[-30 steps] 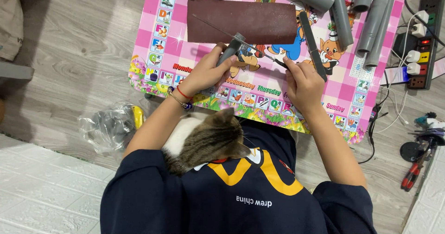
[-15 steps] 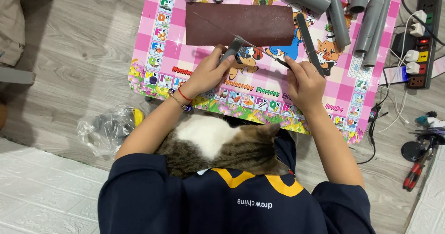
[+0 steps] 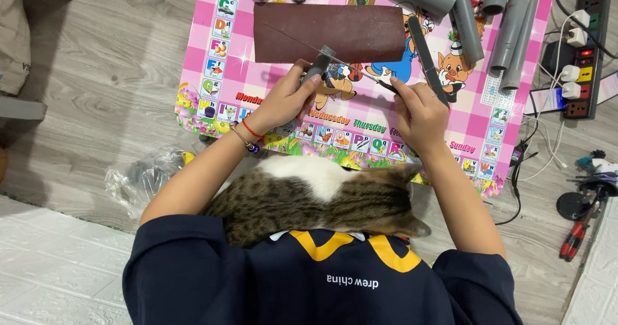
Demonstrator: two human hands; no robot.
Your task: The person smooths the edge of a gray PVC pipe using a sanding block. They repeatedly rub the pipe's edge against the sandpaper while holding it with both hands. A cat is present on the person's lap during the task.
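At the middle of the pink picture mat, between the two hands, a short grey pipe piece is kept just above the surface. The left hand is closed around its lower part, fingers curled tight, probably to stop it from turning. The pipe piece stands tilted, its long axis going from the palm up and away from the person, with the open end toward the brown sheet.

The right hand is closed in a pinch on the near end of a thin saw blade. This blade lies almost flat and points to the left and a little away, from the right hand to the pipe piece, so it crosses the pipe; whether it touches the pipe I cannot tell for sure.

The brown sheet, maybe sandpaper, lies flat just behind the hands. More grey pipes lie side by side at the far right of the mat, within reach. A cat rests across the person's lap, between the arms. A power strip lies on the wooden floor to the right, and red pliers lie nearer.
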